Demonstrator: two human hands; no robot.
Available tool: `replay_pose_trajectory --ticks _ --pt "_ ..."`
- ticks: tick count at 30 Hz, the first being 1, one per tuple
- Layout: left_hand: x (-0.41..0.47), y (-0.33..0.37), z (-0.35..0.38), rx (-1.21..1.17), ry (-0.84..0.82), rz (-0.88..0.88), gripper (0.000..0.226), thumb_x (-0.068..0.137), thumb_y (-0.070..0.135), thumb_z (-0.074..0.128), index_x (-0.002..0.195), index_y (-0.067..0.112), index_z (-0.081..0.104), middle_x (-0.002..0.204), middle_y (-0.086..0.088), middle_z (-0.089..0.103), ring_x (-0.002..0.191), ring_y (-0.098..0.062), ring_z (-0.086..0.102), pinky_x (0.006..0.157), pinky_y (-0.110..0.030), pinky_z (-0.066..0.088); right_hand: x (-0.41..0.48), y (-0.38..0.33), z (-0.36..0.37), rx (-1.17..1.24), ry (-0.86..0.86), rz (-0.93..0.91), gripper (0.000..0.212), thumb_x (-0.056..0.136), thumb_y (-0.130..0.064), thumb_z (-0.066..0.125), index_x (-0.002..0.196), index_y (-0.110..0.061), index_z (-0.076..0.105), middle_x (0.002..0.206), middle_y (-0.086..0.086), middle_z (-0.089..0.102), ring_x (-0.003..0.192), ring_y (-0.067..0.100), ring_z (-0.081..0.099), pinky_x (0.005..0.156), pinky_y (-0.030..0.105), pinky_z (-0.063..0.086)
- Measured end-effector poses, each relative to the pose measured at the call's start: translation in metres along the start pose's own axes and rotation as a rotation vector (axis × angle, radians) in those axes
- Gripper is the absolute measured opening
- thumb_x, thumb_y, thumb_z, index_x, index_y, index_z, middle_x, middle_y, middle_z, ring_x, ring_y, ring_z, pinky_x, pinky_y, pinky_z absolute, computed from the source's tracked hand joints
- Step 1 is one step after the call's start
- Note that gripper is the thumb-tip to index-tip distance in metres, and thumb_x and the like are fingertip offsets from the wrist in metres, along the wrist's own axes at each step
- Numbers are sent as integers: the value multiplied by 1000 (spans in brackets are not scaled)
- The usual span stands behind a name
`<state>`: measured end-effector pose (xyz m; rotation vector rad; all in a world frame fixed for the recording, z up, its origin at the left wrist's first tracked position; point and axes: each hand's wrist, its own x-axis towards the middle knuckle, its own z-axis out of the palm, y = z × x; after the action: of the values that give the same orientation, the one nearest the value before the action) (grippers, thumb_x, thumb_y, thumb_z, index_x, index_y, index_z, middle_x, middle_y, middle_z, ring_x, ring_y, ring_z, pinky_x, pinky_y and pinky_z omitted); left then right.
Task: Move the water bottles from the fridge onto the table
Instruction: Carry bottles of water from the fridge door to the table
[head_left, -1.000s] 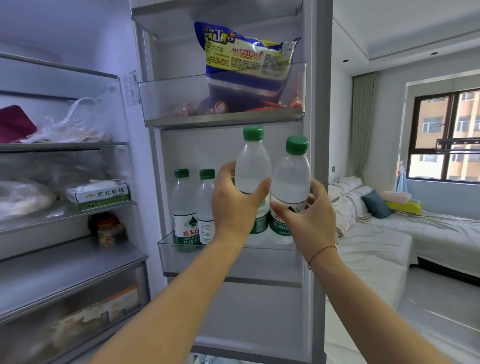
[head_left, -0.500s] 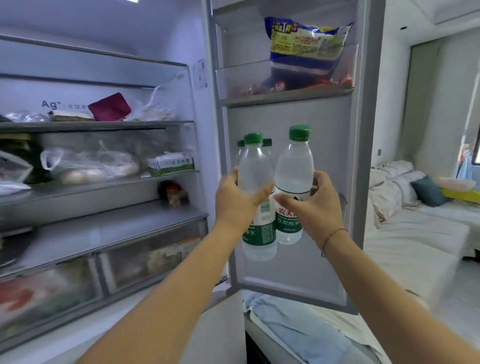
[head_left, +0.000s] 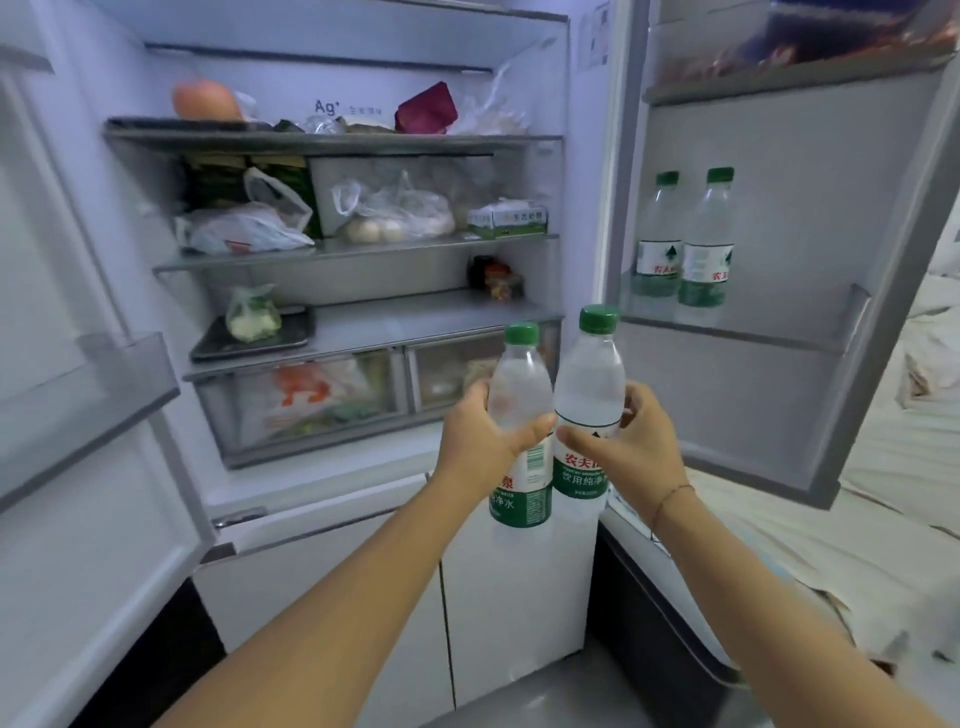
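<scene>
My left hand grips a clear water bottle with a green cap and green label. My right hand grips a second bottle of the same kind, touching the first. Both bottles are upright, held in front of the open fridge, well clear of the door shelf. Two more green-capped water bottles stand side by side in the right door's shelf. No table is in view.
The fridge stands open with both doors swung out; the left door's shelf juts in at left. Inner shelves hold bags, a carton and a tray. Closed lower drawers sit below my hands. A white sofa lies right.
Both hands have lifted their bottles out of the door shelf and drawn them back and down toward me. My view has swung left, bringing the fridge interior into frame.
</scene>
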<state>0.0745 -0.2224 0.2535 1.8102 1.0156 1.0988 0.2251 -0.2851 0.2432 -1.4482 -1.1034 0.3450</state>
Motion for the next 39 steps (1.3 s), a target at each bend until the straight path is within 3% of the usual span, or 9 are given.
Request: replay_pose_trajectory --ticks 4,8,13,20,25,30,35,39 --pt "-46 -13 -39 23 40 -52 66 68 43 81 122 19 52 111 6 64 93 -8 60 68 -17 45 -41 -13 27 15 -100 -13 62 62 -23 86 114 -18 51 107 -3 63 98 14 61 79 23 50" --pt "-93 -16 -71 49 140 -101 72 65 44 83 124 19 52 114 3 64 99 -13 61 75 -23 49 -80 -32 45 36 -199 -72 61 63 -22 86 111 -26 49 109 -3 62 100 14 60 75 16 46" --pt "-166 -14 -102 97 289 -136 65 65 42 82 120 20 54 110 5 64 98 -13 61 72 -23 47 -138 -50 62 84 -328 -105 62 61 -28 86 114 -24 54 110 -2 64 100 14 62 85 32 54" --pt "-287 -21 -147 144 422 -252 63 64 44 82 118 25 56 110 9 65 100 -10 61 77 -24 49 -242 -70 84 166 -524 -82 70 57 -35 86 118 -25 54 110 -7 64 98 8 62 79 24 53" --pt "-355 -23 -189 185 544 -326 57 66 39 82 114 23 55 105 8 63 95 -12 60 74 -26 48 -307 -95 114 219 -633 -96 66 59 -35 86 115 -32 51 110 -10 62 100 7 60 82 26 52" --pt "-404 -32 -250 255 667 -357 55 67 38 82 112 20 55 99 8 63 89 -12 61 66 -21 47 -355 -127 165 259 -741 -125 66 59 -34 86 116 -31 52 108 -15 62 98 4 60 81 24 51" --pt "-444 -46 -330 267 773 -347 58 69 35 82 117 17 56 105 4 67 94 -13 64 75 -27 51 -398 -169 237 291 -845 -166 64 61 -29 86 114 -31 52 105 -17 61 96 2 59 78 20 48" --pt "-469 -62 -408 295 826 -370 55 70 33 81 117 19 57 100 8 66 91 -10 63 71 -22 48 -432 -207 306 348 -919 -186 54 63 -20 86 102 -37 53 99 -17 65 88 -7 62 66 11 49"
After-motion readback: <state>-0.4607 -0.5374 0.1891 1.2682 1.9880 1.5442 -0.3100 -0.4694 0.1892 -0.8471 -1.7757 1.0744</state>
